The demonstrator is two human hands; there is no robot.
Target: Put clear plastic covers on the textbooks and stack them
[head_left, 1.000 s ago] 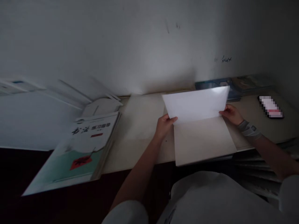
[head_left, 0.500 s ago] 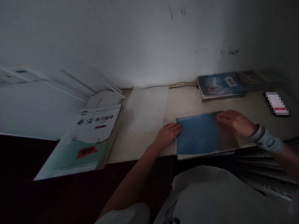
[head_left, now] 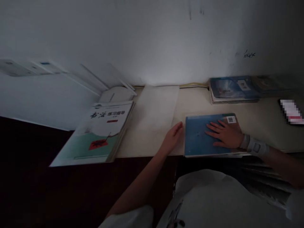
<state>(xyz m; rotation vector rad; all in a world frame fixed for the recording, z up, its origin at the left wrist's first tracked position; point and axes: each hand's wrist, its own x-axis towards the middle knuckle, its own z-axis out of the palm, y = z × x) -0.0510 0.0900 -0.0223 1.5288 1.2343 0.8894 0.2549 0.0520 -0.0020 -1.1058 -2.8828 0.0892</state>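
A blue book point(head_left: 196, 137) with a brownish right part and a white barcode label lies near the front edge of the desk, before my body. My right hand point(head_left: 224, 134) rests flat on its cover, fingers spread, with a pale band round the wrist. Just left of the book, my left hand point(head_left: 174, 136) stands on edge with its fingers together and stretched out, holding nothing. A narrow gap seems to part it from the book's left edge.
On the left, a stack of large books point(head_left: 99, 136) with a green and white cover overhangs the desk's front edge. A translucent sheet point(head_left: 156, 106) lies mid-desk. Against the wall stands a book pile point(head_left: 232, 90); a phone point(head_left: 292, 112) lies at far right.
My right hand has come down from the book's upper right edge to lie flat on its cover. The left hand has drawn off the book's left edge. The view has shifted left.
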